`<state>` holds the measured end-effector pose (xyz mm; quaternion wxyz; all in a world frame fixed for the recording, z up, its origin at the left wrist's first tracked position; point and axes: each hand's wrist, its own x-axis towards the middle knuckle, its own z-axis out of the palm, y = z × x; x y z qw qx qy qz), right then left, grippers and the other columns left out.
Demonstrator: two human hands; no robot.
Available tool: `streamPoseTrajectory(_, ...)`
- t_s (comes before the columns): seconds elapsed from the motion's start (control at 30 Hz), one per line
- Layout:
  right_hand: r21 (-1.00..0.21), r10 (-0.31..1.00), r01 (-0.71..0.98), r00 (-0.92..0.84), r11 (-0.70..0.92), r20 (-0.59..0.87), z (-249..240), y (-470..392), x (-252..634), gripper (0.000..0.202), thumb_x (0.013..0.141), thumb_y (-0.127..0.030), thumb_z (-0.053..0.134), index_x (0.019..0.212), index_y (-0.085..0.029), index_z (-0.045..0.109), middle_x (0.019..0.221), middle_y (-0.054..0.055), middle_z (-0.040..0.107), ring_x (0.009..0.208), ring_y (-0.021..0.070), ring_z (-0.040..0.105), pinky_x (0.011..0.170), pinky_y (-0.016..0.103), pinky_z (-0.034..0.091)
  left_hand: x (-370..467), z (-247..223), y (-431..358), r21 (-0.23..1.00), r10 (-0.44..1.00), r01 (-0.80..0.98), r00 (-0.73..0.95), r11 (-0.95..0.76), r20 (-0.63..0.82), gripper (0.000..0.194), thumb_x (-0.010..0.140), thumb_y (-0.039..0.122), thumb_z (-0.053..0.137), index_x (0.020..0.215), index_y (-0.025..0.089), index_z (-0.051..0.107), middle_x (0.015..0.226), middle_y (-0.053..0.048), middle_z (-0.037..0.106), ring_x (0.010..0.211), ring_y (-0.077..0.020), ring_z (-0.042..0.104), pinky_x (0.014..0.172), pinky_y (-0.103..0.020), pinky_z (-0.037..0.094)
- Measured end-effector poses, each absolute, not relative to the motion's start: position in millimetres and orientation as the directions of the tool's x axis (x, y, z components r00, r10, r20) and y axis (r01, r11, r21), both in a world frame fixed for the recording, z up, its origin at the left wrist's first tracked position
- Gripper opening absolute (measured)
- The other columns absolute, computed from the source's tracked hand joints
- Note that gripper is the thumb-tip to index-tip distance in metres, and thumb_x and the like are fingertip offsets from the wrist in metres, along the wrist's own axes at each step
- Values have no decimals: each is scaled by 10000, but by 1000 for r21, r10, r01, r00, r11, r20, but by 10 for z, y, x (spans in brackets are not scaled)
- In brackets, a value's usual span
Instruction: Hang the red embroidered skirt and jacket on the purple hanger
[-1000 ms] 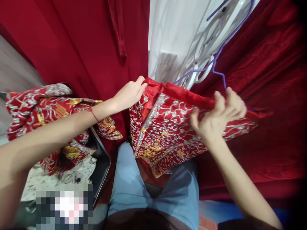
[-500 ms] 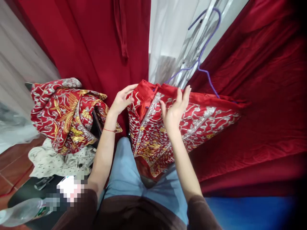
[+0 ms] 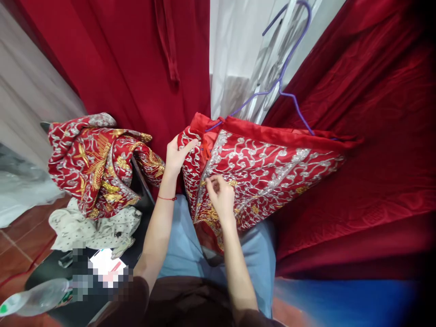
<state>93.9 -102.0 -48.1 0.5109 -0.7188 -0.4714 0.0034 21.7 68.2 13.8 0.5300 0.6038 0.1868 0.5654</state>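
The embroidered red garment (image 3: 259, 168) hangs folded over the bar of a purple hanger (image 3: 289, 81), draped in front of the person's lap, between a red curtain (image 3: 136, 59) and a red cloth spread (image 3: 374, 136) to the right. The left hand (image 3: 177, 156) grips its left edge near the top corner, thumb over the fabric. The right hand (image 3: 221, 197) rests on the front panel with fingers curled in, seemingly pinching a small bit of the embroidery, though the grip is hard to make out. The satin looks slippery, so a downward tug from either hand could slide the garment off the thin bar. The raised silver and gold thread could snag on a fingernail or the hanger's wire. A second embroidered piece (image 3: 95, 163) lies heaped on a dark chair (image 3: 145, 190) to the left, near the left elbow, over a spotted white cloth (image 3: 91, 229)
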Motion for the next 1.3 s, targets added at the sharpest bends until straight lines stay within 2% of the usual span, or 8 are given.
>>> streamPoseTrajectory(0.2, -948, 719, 284, 688, -141, 100, -663, -637, 736, 405, 871, -599, 591, 862, -197, 646, 649, 16, 702, 613, 164, 620, 689, 275, 429, 180, 62, 596, 807, 786, -329, 235, -489, 572, 409, 780, 473, 784, 1047, 191, 654, 1045, -63, 732, 966, -199, 708, 945, -359, 550)
streamPoseTrajectory(0.4, -994, 693, 110, 716, 8, 85, -699, -522, 670, 291, 878, -461, 544, 739, -206, 568, 576, -16, 646, 476, 116, 517, 591, 262, 407, 114, -62, 508, 810, 775, -249, 245, -530, 583, 373, 851, 511, 704, 1044, 213, 589, 1057, -72, 701, 990, -204, 693, 978, -374, 534)
streamPoseTrajectory(0.57, -964, 798, -200, 602, 175, 20, -717, -738, 591, 269, 816, -452, 609, 730, -214, 517, 525, -76, 518, 426, 77, 414, 472, 225, 325, -182, -447, 303, 753, 745, 37, 186, -656, 640, 420, 909, 416, 635, 1247, 206, 502, 1305, -137, 591, 1222, -233, 575, 1052, -394, 464)
streamPoseTrajectory(0.63, -950, 796, -237, 605, 204, 20, -707, -818, 543, 296, 809, -456, 644, 713, -213, 505, 515, -91, 467, 429, 62, 372, 471, 215, 302, -341, -714, 99, 737, 760, 189, 101, -648, 642, 313, 903, 354, 627, 1157, 201, 526, 1173, -122, 607, 1105, -223, 593, 965, -373, 490)
streamPoseTrajectory(0.8, -934, 782, -291, 624, 208, -21, -664, -911, 405, 330, 774, -457, 711, 697, -200, 518, 496, -109, 372, 446, 49, 272, 457, 210, 222, -475, -1152, -359, 718, 747, 265, 422, -644, 514, 214, 813, 202, 637, 965, 228, 488, 903, -16, 554, 817, -164, 568, 744, -279, 478)
streamPoseTrajectory(0.9, -922, 780, -319, 625, 218, -32, -633, -945, 344, 321, 767, -437, 729, 696, -194, 532, 473, -112, 366, 438, 47, 264, 452, 210, 210, -404, -1127, -410, 732, 791, 310, 327, -607, 517, 167, 833, 202, 606, 855, 237, 444, 785, 23, 490, 697, -143, 495, 669, -257, 425)
streamPoseTrajectory(1.07, -914, 798, -357, 599, 192, -66, -584, -1027, 284, 307, 772, -438, 740, 710, -192, 566, 449, -101, 407, 399, 50, 286, 431, 214, 208, -373, -1014, -398, 745, 794, 304, 369, -594, 483, 79, 920, 230, 499, 843, 236, 480, 813, -13, 554, 769, -174, 552, 686, -272, 415)
streamPoseTrajectory(1.3, -910, 720, -315, 693, 268, -28, -506, -983, 276, 275, 795, -423, 721, 720, -187, 600, 469, -90, 460, 364, 52, 343, 405, 217, 278, -319, -966, -431, 799, 779, 215, 462, -561, 423, 191, 945, 200, 438, 757, 231, 453, 770, -22, 574, 724, -169, 568, 641, -270, 409)
